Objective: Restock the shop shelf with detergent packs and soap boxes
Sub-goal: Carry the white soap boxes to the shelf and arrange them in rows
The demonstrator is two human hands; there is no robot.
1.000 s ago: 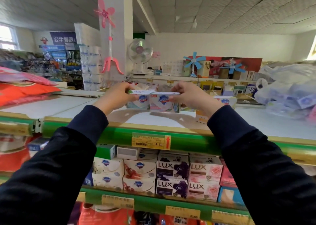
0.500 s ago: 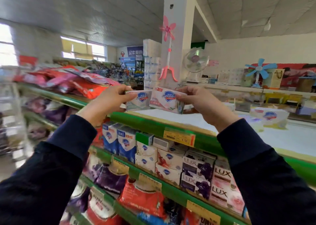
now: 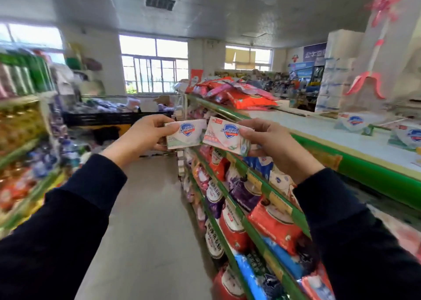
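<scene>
My left hand [image 3: 142, 135] grips a white Safeguard soap box with green trim [image 3: 185, 133] by its left end. A second Safeguard soap box, white and pink [image 3: 225, 135], is pinched at its right end by my right hand [image 3: 271, 142]. Both boxes are held side by side in the air, over the aisle at the left end of the green shop shelf [image 3: 364, 163]. Detergent packs [image 3: 273, 222] in red, purple and blue fill the shelf's lower levels. More Safeguard soap boxes [image 3: 354, 122] lie on the shelf's white top.
A bare concrete aisle [image 3: 148, 231] runs ahead between the green shelf and another stocked shelf [image 3: 20, 154] on the left. Red and pink packs [image 3: 239, 92] are piled on the shelf top. A white pillar [image 3: 391, 56] with a pink fan stands at right. Windows fill the far wall.
My view has swung left, from facing the shelf to looking down the aisle. Both hands still hold the two soap boxes, now off the shelf top and over the aisle.
</scene>
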